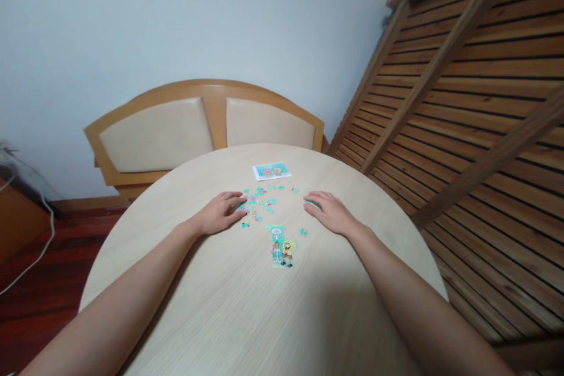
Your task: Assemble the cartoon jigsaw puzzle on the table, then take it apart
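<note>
My left hand point(221, 212) rests on the table, fingers apart, its fingertips at the left edge of a scatter of loose jigsaw puzzle pieces point(259, 191). Across from it, my right hand point(330, 212) lies with fingers stretched and a gap between thumb and forefinger; a bit of teal, perhaps a piece, shows in that gap. Between and nearer to me is a partly joined puzzle section point(277, 247) with a cartoon squid and a yellow sponge figure. A single piece point(304, 232) lies just up and right of it.
A picture card point(272, 171) with the cartoon figures lies toward the far side of the round wooden table point(211, 317). Behind the table stands a padded wooden headboard point(158, 135) against the wall. Slatted wooden panels point(458, 100) lean at the right. A white cable point(49, 235) hangs at the left.
</note>
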### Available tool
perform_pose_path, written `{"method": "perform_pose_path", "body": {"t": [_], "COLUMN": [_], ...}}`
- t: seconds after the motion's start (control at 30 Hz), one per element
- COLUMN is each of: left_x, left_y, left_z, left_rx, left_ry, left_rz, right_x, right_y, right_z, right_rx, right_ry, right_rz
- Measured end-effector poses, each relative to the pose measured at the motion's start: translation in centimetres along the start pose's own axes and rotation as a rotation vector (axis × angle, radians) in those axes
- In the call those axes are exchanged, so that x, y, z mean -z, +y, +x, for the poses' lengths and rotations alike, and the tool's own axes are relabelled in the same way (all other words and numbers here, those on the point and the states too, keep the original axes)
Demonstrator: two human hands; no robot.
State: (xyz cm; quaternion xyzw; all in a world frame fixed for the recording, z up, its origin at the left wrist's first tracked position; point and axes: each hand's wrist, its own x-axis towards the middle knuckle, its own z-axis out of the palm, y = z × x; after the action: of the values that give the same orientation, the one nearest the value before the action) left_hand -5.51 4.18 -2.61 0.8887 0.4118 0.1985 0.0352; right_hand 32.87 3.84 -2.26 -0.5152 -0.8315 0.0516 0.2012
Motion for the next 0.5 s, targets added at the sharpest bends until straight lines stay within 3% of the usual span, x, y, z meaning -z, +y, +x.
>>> {"method": "perform_pose_path", "body": {"t": [0.17,0.5], "left_x": [0.1,-0.5], "left_y": [-0.6,-1.1], "left_z": [0.1,0.4], "left_rx": [-0.021,-0.014], "left_ry": [0.006,0.050], "left_rz": [-0.031,-0.037], "right_x": [-0.4,-0.7], "right_y": [-1.5,-3.7], "right_z": [0.9,4.0], "right_rx": [0.001,-0.132], "right_ry": [-0.003,-0.087], "right_rz": [-0.047,-0.144]}}
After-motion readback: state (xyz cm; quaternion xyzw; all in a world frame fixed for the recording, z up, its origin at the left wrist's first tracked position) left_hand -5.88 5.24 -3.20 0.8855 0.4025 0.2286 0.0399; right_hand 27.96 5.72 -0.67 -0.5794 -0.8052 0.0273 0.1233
